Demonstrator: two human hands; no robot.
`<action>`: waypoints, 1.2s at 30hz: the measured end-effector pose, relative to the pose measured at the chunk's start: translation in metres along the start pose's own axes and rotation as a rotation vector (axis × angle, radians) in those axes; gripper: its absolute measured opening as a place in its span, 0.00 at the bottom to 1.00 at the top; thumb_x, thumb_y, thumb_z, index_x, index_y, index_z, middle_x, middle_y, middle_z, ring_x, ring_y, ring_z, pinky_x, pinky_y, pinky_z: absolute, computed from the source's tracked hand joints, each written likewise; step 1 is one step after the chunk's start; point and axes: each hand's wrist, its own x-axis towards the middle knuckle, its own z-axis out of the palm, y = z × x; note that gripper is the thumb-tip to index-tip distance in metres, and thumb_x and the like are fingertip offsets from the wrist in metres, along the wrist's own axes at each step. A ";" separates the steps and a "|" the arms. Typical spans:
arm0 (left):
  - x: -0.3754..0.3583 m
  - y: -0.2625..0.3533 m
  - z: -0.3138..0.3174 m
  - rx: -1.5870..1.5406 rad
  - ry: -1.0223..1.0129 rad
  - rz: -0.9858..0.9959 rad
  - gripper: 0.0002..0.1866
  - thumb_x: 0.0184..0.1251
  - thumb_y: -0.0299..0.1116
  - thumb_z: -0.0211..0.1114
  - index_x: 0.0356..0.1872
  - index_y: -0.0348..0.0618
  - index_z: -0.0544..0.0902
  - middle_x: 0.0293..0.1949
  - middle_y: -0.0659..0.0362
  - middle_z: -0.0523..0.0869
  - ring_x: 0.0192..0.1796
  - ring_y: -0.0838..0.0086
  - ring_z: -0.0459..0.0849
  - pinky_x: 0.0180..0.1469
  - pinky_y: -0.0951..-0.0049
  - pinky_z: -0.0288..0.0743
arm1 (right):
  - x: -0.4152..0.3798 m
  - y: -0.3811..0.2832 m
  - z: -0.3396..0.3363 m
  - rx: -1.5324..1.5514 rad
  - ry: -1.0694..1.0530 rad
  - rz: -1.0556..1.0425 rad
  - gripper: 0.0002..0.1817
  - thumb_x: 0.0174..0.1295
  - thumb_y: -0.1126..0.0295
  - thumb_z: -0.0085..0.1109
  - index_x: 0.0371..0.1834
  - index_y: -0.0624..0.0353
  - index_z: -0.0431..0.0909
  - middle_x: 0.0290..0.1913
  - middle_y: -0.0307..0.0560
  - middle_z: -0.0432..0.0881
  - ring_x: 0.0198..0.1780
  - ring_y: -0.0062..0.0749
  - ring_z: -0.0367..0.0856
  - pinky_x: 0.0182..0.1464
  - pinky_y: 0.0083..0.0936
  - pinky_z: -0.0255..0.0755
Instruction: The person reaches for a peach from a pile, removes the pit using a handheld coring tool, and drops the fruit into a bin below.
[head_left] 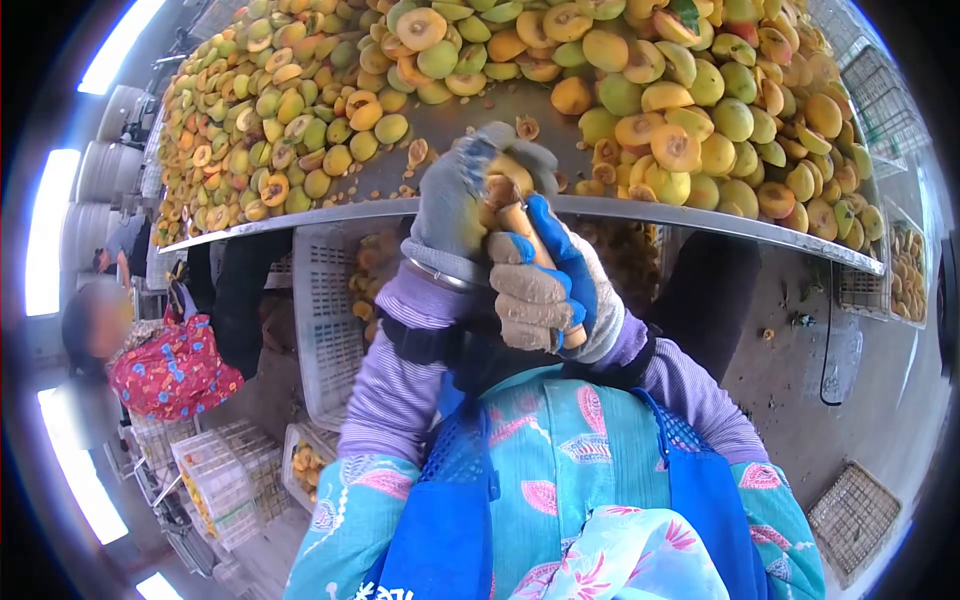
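My left hand (pixel 446 212), in a grey glove, is closed around a yellow peach (pixel 513 178) in front of my chest, at the near edge of the table. Gripped in my right hand (pixel 545 290), in a grey and blue glove, is a tool with a wooden handle (pixel 530 236). The handle points up toward the fruit, and the tool's working end meets the peach, but its shape is hard to make out. Fingers hide much of the peach.
Halved peaches (pixel 700 120) are heaped on the metal table (pixel 480 115), with loose pits (pixel 417 152) among them. Beneath its edge stands a white crate (pixel 325 330) near more fruit. A co-worker in a red floral garment (pixel 175 370) is at left; another crate (pixel 853 520) lies lower right.
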 end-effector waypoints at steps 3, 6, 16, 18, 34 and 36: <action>-0.022 -0.007 -0.012 -0.180 0.107 -0.113 0.15 0.68 0.36 0.59 0.50 0.36 0.77 0.39 0.53 0.84 0.40 0.67 0.83 0.45 0.71 0.78 | 0.006 0.006 0.000 -0.037 0.015 0.059 0.26 0.72 0.41 0.40 0.34 0.54 0.70 0.15 0.35 0.64 0.11 0.23 0.61 0.16 0.23 0.57; -0.043 -0.022 -0.080 1.365 0.263 0.198 0.28 0.52 0.29 0.68 0.57 0.39 0.76 0.43 0.50 0.83 0.45 0.55 0.82 0.47 0.64 0.76 | -0.008 -0.001 0.015 -0.129 0.165 0.055 0.27 0.72 0.40 0.40 0.31 0.53 0.69 0.14 0.34 0.63 0.12 0.22 0.65 0.16 0.22 0.55; 0.060 -0.014 0.086 1.033 0.182 0.551 0.21 0.58 0.33 0.64 0.54 0.42 0.78 0.41 0.48 0.79 0.47 0.55 0.78 0.47 0.55 0.73 | -0.109 -0.124 0.089 -2.295 1.658 -1.325 0.18 0.72 0.54 0.50 0.43 0.61 0.76 0.34 0.63 0.83 0.37 0.65 0.81 0.39 0.47 0.76; 0.072 -0.040 0.140 1.210 0.055 0.437 0.21 0.58 0.32 0.60 0.56 0.47 0.78 0.42 0.51 0.76 0.47 0.54 0.75 0.43 0.54 0.73 | -0.114 -0.156 0.088 -2.298 2.160 -0.747 0.21 0.72 0.51 0.45 0.45 0.61 0.74 0.39 0.64 0.83 0.43 0.63 0.81 0.45 0.49 0.74; 0.070 -0.028 -0.028 -0.242 0.292 -0.140 0.15 0.69 0.27 0.60 0.55 0.35 0.81 0.45 0.60 0.85 0.40 0.80 0.82 0.46 0.82 0.76 | 0.007 -0.089 -0.001 -2.076 1.244 -0.964 0.18 0.71 0.57 0.50 0.45 0.64 0.71 0.30 0.66 0.81 0.36 0.63 0.82 0.38 0.49 0.75; 0.059 -0.018 -0.006 -0.282 0.250 -0.103 0.15 0.69 0.26 0.61 0.56 0.37 0.80 0.45 0.61 0.85 0.39 0.81 0.82 0.45 0.83 0.77 | 0.032 -0.066 0.008 -1.943 1.226 -0.892 0.18 0.71 0.57 0.50 0.47 0.64 0.71 0.35 0.68 0.82 0.42 0.63 0.82 0.43 0.47 0.74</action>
